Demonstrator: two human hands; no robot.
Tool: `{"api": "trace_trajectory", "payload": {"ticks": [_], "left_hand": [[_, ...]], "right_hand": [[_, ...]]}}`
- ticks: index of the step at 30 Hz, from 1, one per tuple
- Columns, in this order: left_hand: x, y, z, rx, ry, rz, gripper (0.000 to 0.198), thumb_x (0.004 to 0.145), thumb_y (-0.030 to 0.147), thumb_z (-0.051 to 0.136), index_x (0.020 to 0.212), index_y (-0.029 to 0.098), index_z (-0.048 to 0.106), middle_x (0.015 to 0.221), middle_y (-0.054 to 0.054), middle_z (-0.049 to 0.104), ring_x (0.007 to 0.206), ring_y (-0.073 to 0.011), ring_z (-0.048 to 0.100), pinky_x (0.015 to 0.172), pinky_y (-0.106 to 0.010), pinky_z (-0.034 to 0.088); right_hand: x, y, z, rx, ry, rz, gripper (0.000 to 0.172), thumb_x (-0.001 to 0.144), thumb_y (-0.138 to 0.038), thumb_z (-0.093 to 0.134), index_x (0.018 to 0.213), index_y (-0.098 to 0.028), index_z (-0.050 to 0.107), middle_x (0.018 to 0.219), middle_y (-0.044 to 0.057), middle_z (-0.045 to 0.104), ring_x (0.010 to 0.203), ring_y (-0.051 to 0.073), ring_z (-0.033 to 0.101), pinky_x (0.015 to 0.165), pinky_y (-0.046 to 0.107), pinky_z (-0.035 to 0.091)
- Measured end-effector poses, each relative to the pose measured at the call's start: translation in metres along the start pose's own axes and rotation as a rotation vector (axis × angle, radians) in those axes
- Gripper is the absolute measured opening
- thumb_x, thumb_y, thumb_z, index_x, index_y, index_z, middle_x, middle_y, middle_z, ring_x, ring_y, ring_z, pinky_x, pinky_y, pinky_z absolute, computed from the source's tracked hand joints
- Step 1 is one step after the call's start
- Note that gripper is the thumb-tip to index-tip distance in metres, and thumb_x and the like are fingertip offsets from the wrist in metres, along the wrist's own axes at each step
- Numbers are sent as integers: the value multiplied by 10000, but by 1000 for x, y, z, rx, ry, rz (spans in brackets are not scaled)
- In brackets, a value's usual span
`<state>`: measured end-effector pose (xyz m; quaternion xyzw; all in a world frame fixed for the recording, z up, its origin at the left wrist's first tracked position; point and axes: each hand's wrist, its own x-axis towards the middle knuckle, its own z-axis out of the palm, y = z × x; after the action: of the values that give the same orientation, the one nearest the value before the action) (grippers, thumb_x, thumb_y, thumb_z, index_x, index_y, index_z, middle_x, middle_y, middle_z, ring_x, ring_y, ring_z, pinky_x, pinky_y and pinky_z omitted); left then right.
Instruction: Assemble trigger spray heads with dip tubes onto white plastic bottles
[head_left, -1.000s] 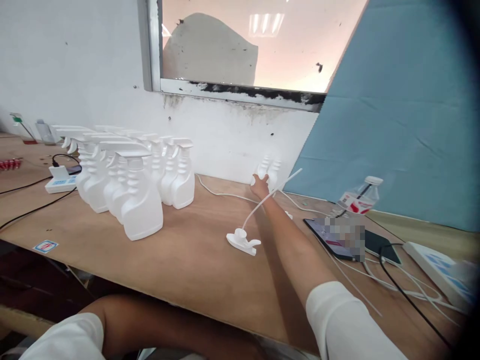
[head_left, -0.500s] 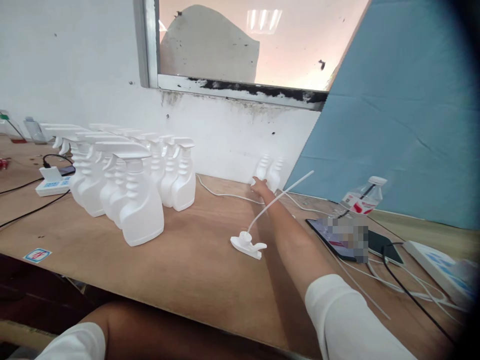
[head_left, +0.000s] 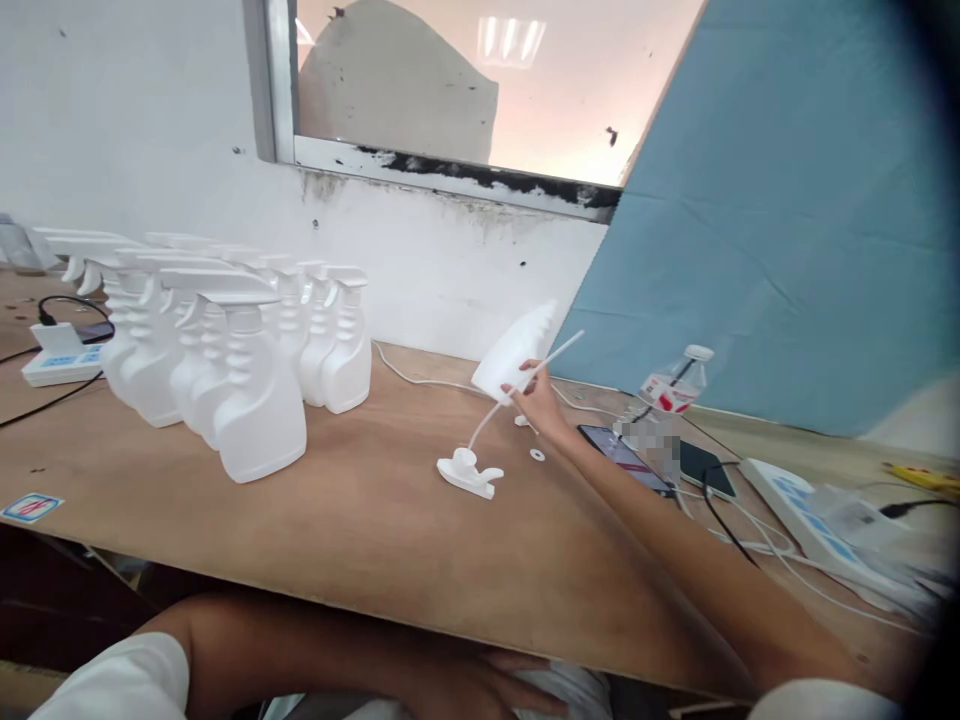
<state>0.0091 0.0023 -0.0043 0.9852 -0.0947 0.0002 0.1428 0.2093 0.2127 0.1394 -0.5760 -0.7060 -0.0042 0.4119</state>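
Note:
My right hand [head_left: 536,398] grips a white plastic bottle [head_left: 511,355] near its base. The bottle is tilted, its ribbed neck leaning to the upper right. In front of it, a white trigger spray head [head_left: 469,472] lies upside down on the table, its thin dip tube [head_left: 551,354] rising past the hand. A small white ring [head_left: 537,455] and another small white piece [head_left: 523,421] lie below my right hand. My left hand [head_left: 480,690] rests low at my lap under the table edge, fingers stretched out and partly cut off by the frame.
Several white spray bottles [head_left: 262,410] with heads on stand at the left of the wooden table [head_left: 360,530]. At right are a clear drink bottle [head_left: 679,385], a phone [head_left: 622,455], cables and a power strip [head_left: 799,510]. Another power strip [head_left: 64,362] lies far left.
My right hand has closed on a white bottle by the wall and lifted and tilted it. The left hand has come into view at the lap. The view has shifted slightly right.

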Motion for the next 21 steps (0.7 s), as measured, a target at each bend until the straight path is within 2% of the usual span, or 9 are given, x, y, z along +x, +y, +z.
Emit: {"api": "trace_trajectory", "payload": {"ticks": [1, 3, 5, 8, 10, 12, 14, 18, 21], "left_hand": [[1, -1, 0, 48, -27, 75, 172, 865, 218, 524, 774, 240, 668, 1154, 27, 674, 1445, -189, 198, 1233, -338, 126], [1, -1, -1, 150, -57, 169, 137, 825, 233, 547, 765, 208, 668, 1184, -26, 665, 1460, -239, 89, 1239, -411, 15], [0, -1, -4, 176, -62, 177, 131, 811, 222, 542, 776, 206, 667, 1196, -39, 659, 1454, -244, 22, 1232, -432, -6], [-1, 2, -10, 92, -59, 161, 158, 820, 179, 510, 811, 196, 667, 1248, -37, 633, 1436, -198, -45, 1225, -377, -20], [-2, 5, -12, 2, -50, 114, 220, 837, 164, 493, 965, 130, 668, 1341, -95, 562, 1444, -189, 88, 1210, -345, -36], [-2, 7, -11, -92, -59, 54, 325, 832, 129, 492, 1116, 41, 622, 1372, -167, 518, 1395, -179, 313, 1197, -300, -17], [-2, 7, -9, -171, -76, 23, 375, 802, 78, 499, 1153, -2, 602, 1343, -184, 540, 1326, -170, 435, 1190, -262, 19], [-2, 6, -6, -273, -56, 3, 379, 796, 58, 478, 1149, 21, 612, 1344, -176, 537, 1328, -162, 429, 1187, -272, 94], [-3, 6, -7, -302, -77, -38, 394, 805, 84, 495, 1182, 50, 601, 1357, -164, 528, 1330, -160, 427, 1190, -279, 96]], "right_hand": [[-18, -2, -6, 64, -19, 1, 434, 819, -376, 530, 1186, -232, 349, 937, 33, 528, 718, 199, 542, 681, 338, 481], [-50, -7, -15, 96, -37, -49, 388, 810, -388, 571, 1127, -247, 395, 913, 20, 523, 697, 189, 538, 684, 343, 488], [-74, -11, -19, 64, -65, -150, 319, 845, -379, 557, 1110, -267, 419, 949, 31, 516, 690, 187, 530, 689, 364, 497], [-92, -14, -21, 13, -125, -305, 236, 884, -318, 531, 1098, -284, 440, 1027, 55, 492, 744, 197, 542, 742, 399, 507], [-95, -17, -22, 2, -153, -367, 224, 893, -277, 519, 1104, -279, 444, 1078, 73, 475, 797, 205, 550, 778, 410, 507], [-96, -19, -23, 14, -179, -401, 229, 897, -252, 512, 1115, -270, 444, 1128, 87, 462, 826, 205, 555, 794, 410, 510], [-96, -22, -26, 31, -216, -421, 248, 895, -242, 515, 1131, -269, 445, 1180, 95, 449, 842, 201, 564, 803, 410, 513], [-99, -27, -34, 23, -300, -436, 310, 892, -234, 520, 1189, -279, 442, 1231, 98, 452, 1016, 235, 556, 883, 434, 494], [-100, -33, -40, 32, -336, -444, 331, 892, -244, 524, 1211, -281, 443, 1276, 101, 442, 1133, 244, 513, 953, 447, 463]]}}
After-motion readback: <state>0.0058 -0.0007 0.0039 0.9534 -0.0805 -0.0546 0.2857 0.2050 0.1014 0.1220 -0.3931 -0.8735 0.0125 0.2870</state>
